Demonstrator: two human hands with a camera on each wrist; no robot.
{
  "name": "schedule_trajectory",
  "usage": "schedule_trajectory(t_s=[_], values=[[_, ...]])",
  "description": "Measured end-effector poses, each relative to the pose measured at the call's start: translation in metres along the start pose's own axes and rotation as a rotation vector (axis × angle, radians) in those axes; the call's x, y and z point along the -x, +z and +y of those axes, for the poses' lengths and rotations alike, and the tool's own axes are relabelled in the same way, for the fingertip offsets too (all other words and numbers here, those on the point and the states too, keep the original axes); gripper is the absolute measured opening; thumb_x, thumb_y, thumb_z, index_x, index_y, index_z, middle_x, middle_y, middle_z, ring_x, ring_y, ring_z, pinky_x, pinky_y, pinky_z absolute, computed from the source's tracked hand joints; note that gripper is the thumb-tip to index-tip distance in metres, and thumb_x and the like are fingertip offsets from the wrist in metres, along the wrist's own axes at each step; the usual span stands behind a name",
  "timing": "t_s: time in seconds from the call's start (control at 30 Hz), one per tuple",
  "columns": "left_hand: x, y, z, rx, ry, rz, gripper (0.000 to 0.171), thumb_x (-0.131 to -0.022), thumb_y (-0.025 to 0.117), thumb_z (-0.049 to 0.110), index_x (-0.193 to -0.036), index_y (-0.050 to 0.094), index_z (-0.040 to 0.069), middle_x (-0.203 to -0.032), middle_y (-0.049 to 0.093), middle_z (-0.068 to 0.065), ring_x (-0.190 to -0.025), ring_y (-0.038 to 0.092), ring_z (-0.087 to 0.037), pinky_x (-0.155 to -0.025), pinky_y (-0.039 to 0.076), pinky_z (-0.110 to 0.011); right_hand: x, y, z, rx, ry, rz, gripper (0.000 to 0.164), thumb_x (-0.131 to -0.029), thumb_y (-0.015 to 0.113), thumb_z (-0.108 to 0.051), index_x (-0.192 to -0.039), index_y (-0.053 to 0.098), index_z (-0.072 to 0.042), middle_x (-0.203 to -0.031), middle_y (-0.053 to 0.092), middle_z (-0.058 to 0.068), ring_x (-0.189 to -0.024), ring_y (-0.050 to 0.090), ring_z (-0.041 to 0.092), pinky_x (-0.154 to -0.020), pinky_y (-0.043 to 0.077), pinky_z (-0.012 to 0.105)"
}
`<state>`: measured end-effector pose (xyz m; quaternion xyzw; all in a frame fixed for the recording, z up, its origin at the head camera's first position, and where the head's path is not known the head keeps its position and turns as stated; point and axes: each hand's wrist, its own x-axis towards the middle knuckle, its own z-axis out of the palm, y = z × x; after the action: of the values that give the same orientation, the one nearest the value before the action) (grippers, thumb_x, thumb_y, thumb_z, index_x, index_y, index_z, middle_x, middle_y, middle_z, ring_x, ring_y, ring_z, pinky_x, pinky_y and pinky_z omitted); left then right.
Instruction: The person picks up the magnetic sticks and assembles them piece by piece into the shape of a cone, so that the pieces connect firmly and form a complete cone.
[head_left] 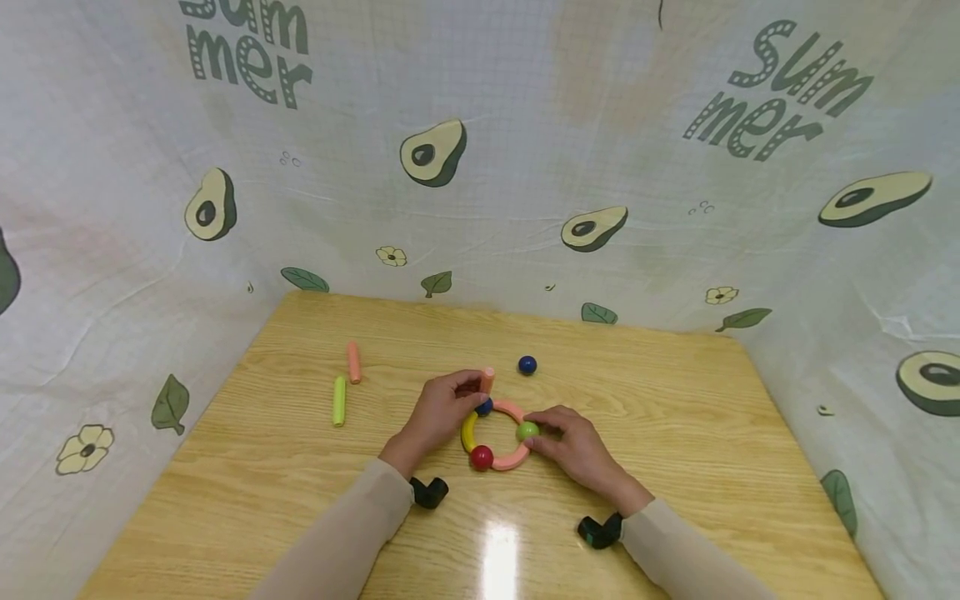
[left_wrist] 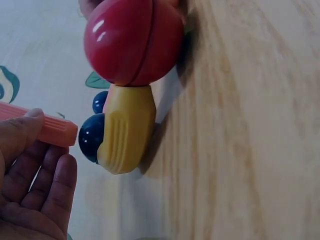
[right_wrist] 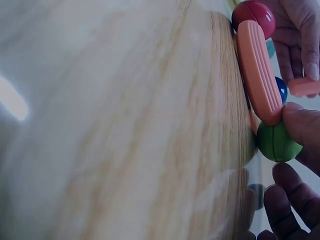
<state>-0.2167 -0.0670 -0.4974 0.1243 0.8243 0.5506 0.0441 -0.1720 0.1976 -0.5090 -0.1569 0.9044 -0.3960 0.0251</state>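
A ring of magnetic-looking toy pieces lies on the wooden table in the head view. Its curved parts are a yellow piece (head_left: 468, 432) and two salmon-pink ones (head_left: 512, 460); a red ball (head_left: 482, 457), a green ball (head_left: 527, 431) and a blue ball (head_left: 484, 407) sit between them. My left hand (head_left: 438, 410) pinches a salmon-pink stick (left_wrist: 55, 129) between thumb and fingers. In the left wrist view the stick's end is right by the blue ball (left_wrist: 91, 138); contact is hard to tell. My right hand (head_left: 576, 442) holds the green ball with thumb and fingers.
A loose blue ball (head_left: 527, 365) lies behind the ring. Off to the left are another salmon-pink stick (head_left: 354, 363) and a yellow-green stick (head_left: 339, 402). A patterned cloth (head_left: 510, 275) hangs around the table's back and sides. Black wrist devices (head_left: 429, 492) sit under both forearms.
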Motion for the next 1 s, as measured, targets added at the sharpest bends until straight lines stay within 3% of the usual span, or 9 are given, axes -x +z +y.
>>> schedule_trajectory(t_s=[0.2,0.33,0.5,0.63,1.0], values=[[-0.001,0.002,-0.005,-0.024,0.010,-0.010,0.037,-0.101,0.074,0.025,-0.136,0.071,0.017,-0.128,0.074,-0.001,-0.119,0.070,-0.021,-0.101,0.057,-0.039,0.000,0.000,-0.001,0.003,0.010,-0.001,0.034,-0.095,0.081,-0.028,-0.128,0.077,-0.021,-0.120,0.071,-0.008,-0.108,0.064,0.013,-0.095,0.053,0.036],[-0.003,0.003,-0.006,-0.107,0.013,-0.021,0.041,-0.098,0.077,0.026,-0.137,0.071,0.015,-0.134,0.072,-0.004,-0.127,0.066,-0.026,-0.106,0.054,-0.045,0.000,0.000,-0.001,-0.001,0.016,0.002,0.033,-0.095,0.081,-0.026,-0.127,0.077,-0.021,-0.118,0.071,-0.008,-0.107,0.064,0.014,-0.094,0.053,0.035],[-0.004,0.004,-0.009,-0.210,0.019,-0.033,0.035,-0.097,0.079,0.025,-0.129,0.075,0.012,-0.125,0.075,-0.005,-0.113,0.069,-0.023,-0.098,0.057,-0.043,0.000,0.000,-0.001,-0.005,0.010,0.003,0.033,-0.095,0.081,-0.026,-0.127,0.077,-0.022,-0.117,0.071,-0.009,-0.105,0.063,0.013,-0.093,0.052,0.034],[-0.005,0.006,-0.012,-0.209,0.011,-0.026,0.030,-0.097,0.079,0.024,-0.124,0.078,0.012,-0.118,0.077,-0.004,-0.105,0.072,-0.019,-0.091,0.060,-0.039,0.000,0.000,-0.001,-0.008,0.001,0.007,0.033,-0.095,0.081,-0.026,-0.127,0.077,-0.021,-0.116,0.071,-0.009,-0.105,0.063,0.013,-0.093,0.053,0.033],[-0.006,0.007,-0.014,-0.208,0.007,-0.017,0.032,-0.095,0.081,0.028,-0.122,0.078,0.012,-0.116,0.078,-0.004,-0.106,0.073,-0.019,-0.092,0.060,-0.039,0.001,0.000,-0.001,-0.019,0.008,0.008,0.033,-0.094,0.082,-0.026,-0.127,0.077,-0.022,-0.116,0.071,-0.009,-0.105,0.063,0.013,-0.092,0.052,0.033]])
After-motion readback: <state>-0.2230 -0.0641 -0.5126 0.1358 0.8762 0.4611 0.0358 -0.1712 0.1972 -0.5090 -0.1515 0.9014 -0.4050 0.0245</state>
